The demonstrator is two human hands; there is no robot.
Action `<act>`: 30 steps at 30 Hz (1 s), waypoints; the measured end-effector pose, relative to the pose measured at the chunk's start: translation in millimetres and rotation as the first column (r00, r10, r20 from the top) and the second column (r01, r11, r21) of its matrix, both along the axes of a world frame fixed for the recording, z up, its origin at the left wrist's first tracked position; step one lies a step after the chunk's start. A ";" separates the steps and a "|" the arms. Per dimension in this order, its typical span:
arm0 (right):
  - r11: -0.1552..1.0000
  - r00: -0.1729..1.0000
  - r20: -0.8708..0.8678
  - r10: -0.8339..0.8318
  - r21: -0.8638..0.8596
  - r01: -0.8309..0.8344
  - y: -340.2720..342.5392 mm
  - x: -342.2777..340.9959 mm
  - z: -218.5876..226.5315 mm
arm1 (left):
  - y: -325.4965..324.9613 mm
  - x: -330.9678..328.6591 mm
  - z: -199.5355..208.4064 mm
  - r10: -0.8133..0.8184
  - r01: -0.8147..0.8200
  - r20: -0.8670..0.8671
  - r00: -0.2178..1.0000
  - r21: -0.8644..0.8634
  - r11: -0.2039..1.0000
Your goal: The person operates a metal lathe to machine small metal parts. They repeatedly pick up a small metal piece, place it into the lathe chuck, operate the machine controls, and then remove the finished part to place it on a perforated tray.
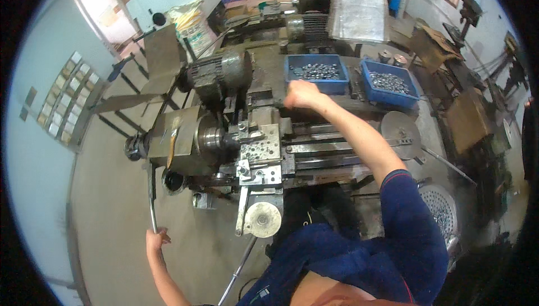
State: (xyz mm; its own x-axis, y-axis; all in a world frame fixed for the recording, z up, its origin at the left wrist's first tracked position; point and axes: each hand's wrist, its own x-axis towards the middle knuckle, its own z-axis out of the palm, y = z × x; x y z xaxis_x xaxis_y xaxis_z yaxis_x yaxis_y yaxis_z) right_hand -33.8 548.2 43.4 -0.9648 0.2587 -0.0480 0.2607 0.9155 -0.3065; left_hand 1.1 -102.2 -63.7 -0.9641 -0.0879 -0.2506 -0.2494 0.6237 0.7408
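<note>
My left hand (156, 239) is closed round the lower end of a long metal lever (151, 198), which hangs from the headstock side of a small lathe (185, 140). Across the machine, my right hand (303, 94) is curled over the back of the bed, just in front of a blue bin (331, 86) of small shiny metal parts (315, 71). Its fingertips face away, so what they hold, if anything, is hidden. Between my hands stands the tool slide (261, 152) with its drilled block and clamps. A brush (172, 146) lies on the headstock cover.
A second blue bin (388, 84) of metal parts stands to the right. Nearer are a round handwheel (263, 219), a grey disc (400, 132) and a perforated round basket (438, 208) holding parts. An electric motor (219, 76) rises behind the headstock. A metal rod (238, 269) slants below.
</note>
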 end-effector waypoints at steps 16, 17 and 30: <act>0.978 0.797 -0.568 -0.205 -0.086 0.190 134.2 242.3 -72.2 | 37.9 6.4 31.0 0.013 -0.016 0.129 0.991 0.021 1.000; 0.928 0.774 -0.512 -0.373 -0.191 0.320 146.3 284.6 -75.0 | 76.0 28.3 56.3 0.040 -0.045 0.116 0.992 0.038 0.998; 0.556 0.529 0.261 -0.808 0.037 0.830 106.9 566.1 -184.6 | 234.1 122.4 135.1 0.298 -0.293 0.018 0.954 0.249 0.923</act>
